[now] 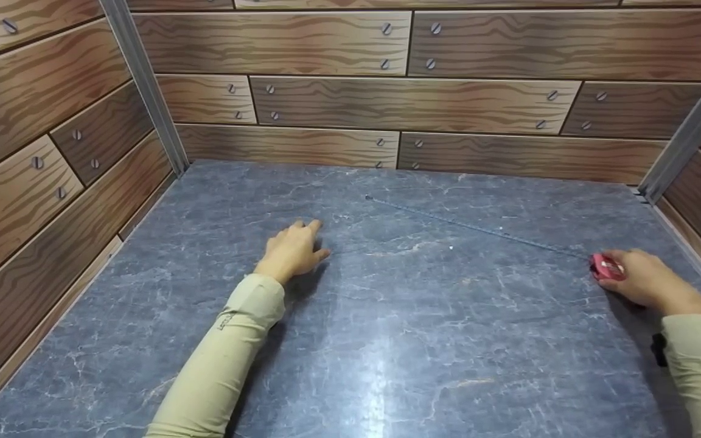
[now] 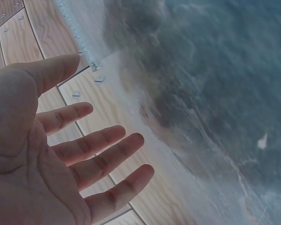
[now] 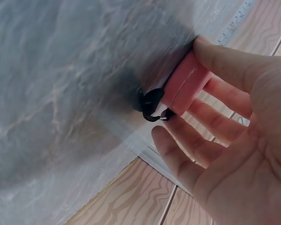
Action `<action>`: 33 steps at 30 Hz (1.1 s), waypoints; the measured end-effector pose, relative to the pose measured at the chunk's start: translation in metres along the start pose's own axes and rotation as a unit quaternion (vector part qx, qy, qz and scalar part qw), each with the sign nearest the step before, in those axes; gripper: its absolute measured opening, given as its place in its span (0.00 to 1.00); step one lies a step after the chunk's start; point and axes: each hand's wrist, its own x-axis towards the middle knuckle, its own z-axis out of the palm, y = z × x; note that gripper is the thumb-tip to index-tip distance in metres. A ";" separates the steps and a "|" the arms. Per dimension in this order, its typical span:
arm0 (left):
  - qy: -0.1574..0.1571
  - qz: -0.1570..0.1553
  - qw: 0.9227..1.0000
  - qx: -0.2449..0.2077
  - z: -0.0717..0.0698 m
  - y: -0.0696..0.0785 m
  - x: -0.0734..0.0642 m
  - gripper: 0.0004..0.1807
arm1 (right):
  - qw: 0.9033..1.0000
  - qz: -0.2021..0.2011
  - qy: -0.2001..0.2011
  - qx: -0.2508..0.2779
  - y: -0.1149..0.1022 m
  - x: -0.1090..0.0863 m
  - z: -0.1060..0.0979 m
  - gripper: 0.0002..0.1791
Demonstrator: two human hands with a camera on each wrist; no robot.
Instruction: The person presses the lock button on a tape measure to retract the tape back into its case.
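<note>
A red tape measure (image 1: pixel 607 267) lies near the right side of the blue-grey marbled table, gripped between the thumb and fingers of my right hand (image 1: pixel 645 277). Its blade (image 1: pixel 478 229) runs out to the left and away, ending in a small metal hook (image 1: pixel 369 197) toward the back. In the right wrist view the case (image 3: pixel 185 84) shows a black strap (image 3: pixel 152 104) at one end. My left hand (image 1: pixel 292 249) hovers over the table left of the hook, fingers spread and holding nothing. The left wrist view shows its bare palm (image 2: pixel 37 150), with the blade's end beyond the thumb.
The marbled tabletop (image 1: pixel 423 340) reflects a bright light near the front. Wood-plank-patterned panels (image 1: pixel 326 100) stand behind it and at both sides. Grey metal posts (image 1: pixel 149 91) rise at the back corners.
</note>
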 end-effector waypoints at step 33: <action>-0.018 -0.015 1.000 -0.014 0.003 -0.008 0.003 0.33 | 0.999 -0.043 -0.003 0.012 -0.032 0.009 0.005 0.36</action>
